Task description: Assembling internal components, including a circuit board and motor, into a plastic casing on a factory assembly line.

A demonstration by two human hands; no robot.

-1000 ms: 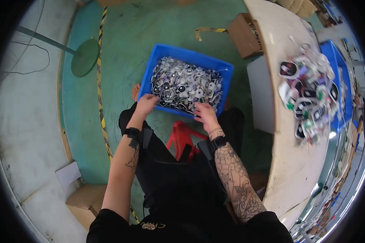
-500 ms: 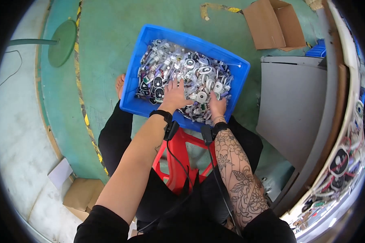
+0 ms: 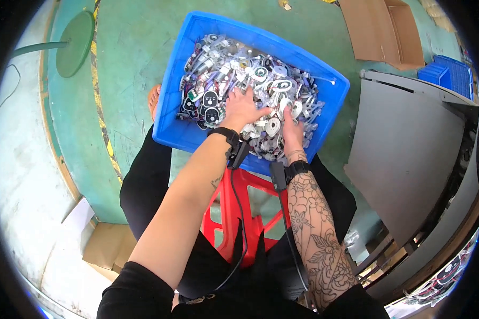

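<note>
A blue plastic bin (image 3: 167,125) holds a heap of small electronic parts (image 3: 218,66), with white discs, thin wires, clear and purple tubes mixed together. My left hand (image 3: 244,110) lies on the middle of the heap, fingers spread, thumb stretched to the right. Just left of it sit black oval panels (image 3: 210,99). At the right side of the heap, my right hand (image 3: 292,134) reaches in with its thumb side up, touching a white oval part (image 3: 284,105); its other fingers are hidden. A white disc (image 3: 273,126) lies between the hands.
Below the bin is a red plastic stool (image 3: 237,212), between my legs. A grey cabinet panel (image 3: 404,143) stands at the right, with an open cardboard box (image 3: 375,32) and blue crates (image 3: 447,77) beyond. A green round base (image 3: 75,45) stands far left.
The view has shifted, so the bin appears higher and larger. My right hand has moved slightly farther up the heap to the white oval part. My left hand stays spread on the parts.
</note>
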